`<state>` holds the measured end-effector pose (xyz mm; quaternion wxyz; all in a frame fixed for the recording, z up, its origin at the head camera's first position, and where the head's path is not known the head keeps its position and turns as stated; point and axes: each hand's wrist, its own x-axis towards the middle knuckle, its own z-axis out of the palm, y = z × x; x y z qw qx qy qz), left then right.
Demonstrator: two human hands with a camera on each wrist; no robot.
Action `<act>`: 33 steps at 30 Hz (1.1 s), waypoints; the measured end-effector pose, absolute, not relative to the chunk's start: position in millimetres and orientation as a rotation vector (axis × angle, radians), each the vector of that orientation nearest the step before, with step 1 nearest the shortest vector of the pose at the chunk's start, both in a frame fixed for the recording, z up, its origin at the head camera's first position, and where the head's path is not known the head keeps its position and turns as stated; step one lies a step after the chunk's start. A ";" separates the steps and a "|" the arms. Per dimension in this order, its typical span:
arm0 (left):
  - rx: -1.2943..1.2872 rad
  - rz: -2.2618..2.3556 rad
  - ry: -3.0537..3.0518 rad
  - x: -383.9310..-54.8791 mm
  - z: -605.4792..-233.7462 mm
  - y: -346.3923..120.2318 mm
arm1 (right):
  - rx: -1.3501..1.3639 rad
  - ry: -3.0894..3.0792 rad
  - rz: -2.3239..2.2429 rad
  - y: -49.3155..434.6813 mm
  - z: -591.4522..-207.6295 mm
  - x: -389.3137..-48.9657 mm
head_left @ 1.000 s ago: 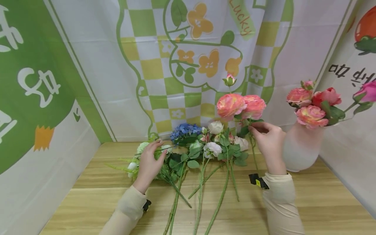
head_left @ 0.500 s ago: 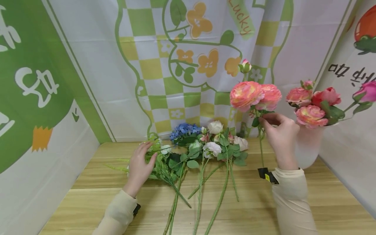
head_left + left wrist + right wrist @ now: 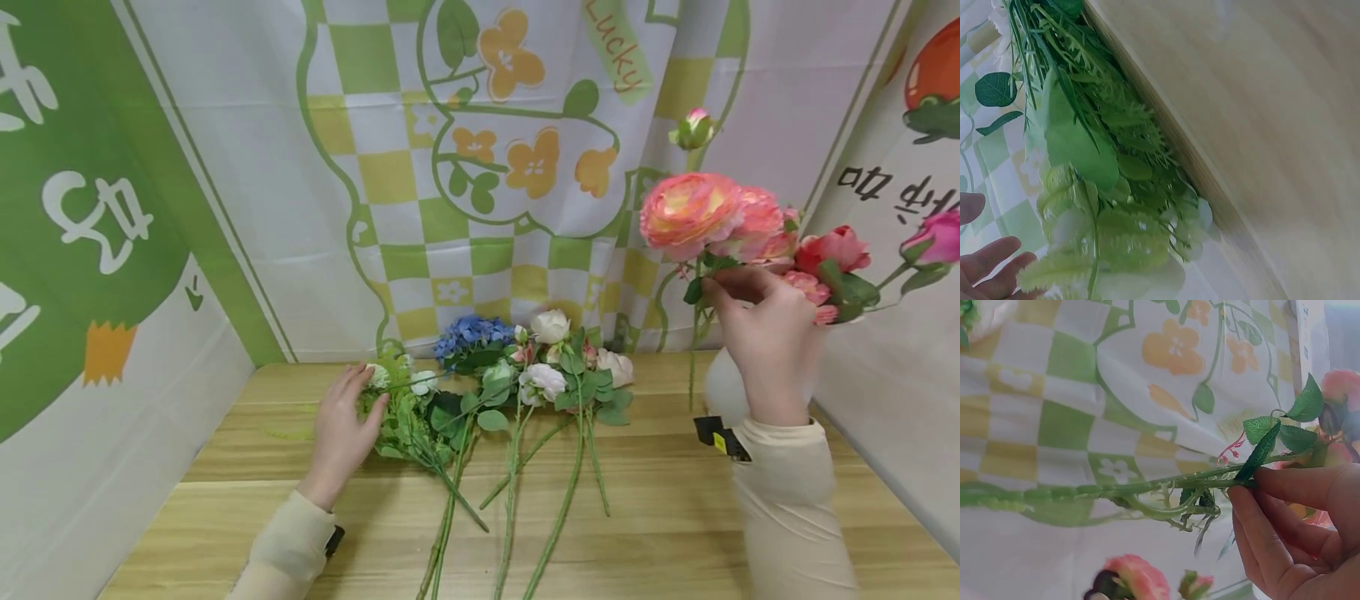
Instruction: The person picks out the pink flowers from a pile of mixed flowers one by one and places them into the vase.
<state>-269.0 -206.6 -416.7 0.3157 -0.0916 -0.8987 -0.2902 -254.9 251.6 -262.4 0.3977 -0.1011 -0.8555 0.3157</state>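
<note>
My right hand (image 3: 776, 337) pinches the stem of a pink-and-yellow artificial flower (image 3: 690, 215) between thumb and fingers, just below the blooms. Its bud points up and the stem hangs down, raised over the back right of the table. In the right wrist view the green stem (image 3: 1116, 489) runs out from the fingertips, with leaves by the thumb. The blooms and hand overlap a pale vase (image 3: 723, 387) that holds more pink flowers (image 3: 832, 250). My left hand (image 3: 341, 429), fingers relaxed and spread, is beside a bunch of green foliage (image 3: 1097, 187) with white blooms, gripping nothing.
Several stems with white roses (image 3: 543, 382) and a blue hydrangea (image 3: 472, 337) lie along the back of the wooden table (image 3: 637, 542), stalks toward me. A patterned curtain (image 3: 465, 208) hangs behind. A magenta bud (image 3: 933, 237) leans out of the vase to the right.
My right hand has carried the pink flower right and upward, from beside the lying flowers to in front of the vase. My left hand has drifted left, off the foliage.
</note>
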 end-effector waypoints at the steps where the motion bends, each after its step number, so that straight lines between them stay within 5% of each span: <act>1: -0.245 -0.762 -2.360 -268.9 -416.4 -208.0 | -0.226 -2.134 0.810 254.0 -260.2 -255.0; 7: -0.241 -0.739 -2.317 -267.9 -416.2 -219.5 | -0.106 -1.985 0.866 269.4 -246.7 -255.9; 33: -0.106 -0.676 -2.294 -257.0 -416.5 -266.2 | -0.322 -1.917 0.929 317.8 -213.9 -240.2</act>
